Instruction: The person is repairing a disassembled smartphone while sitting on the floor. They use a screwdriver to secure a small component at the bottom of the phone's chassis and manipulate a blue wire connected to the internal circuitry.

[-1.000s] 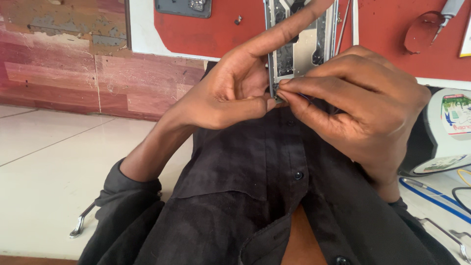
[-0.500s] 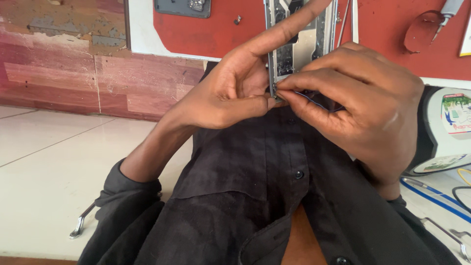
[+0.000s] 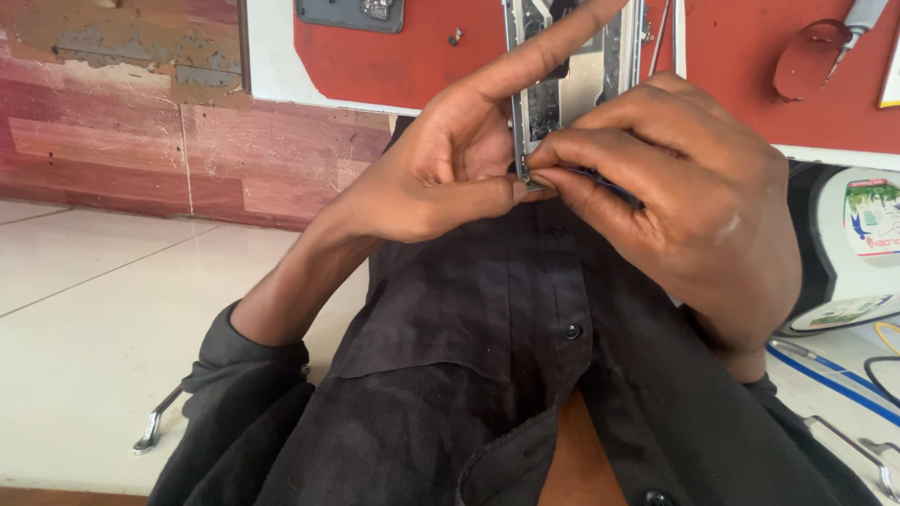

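Note:
My left hand [image 3: 450,169] holds an opened phone frame [image 3: 572,80] upright near its lower edge, index finger stretched up along its back. Bare metal and circuit parts show inside the frame. My right hand [image 3: 684,206] pinches a thin dark tool [image 3: 609,183] whose tip touches the frame's bottom corner, next to my left thumb. Both hands are raised close to the camera above my black buttoned shirt [image 3: 506,375].
A red work mat [image 3: 412,56] lies on a white board behind the hands, with a small screw [image 3: 455,37] and a grey phone part [image 3: 349,11] on it. White tiled surface [image 3: 84,328] at left. Cables [image 3: 834,370] and a round white device [image 3: 862,253] at right.
My right hand's fingers have shifted slightly at the frame's bottom corner; otherwise both hands and the phone frame stay where they were.

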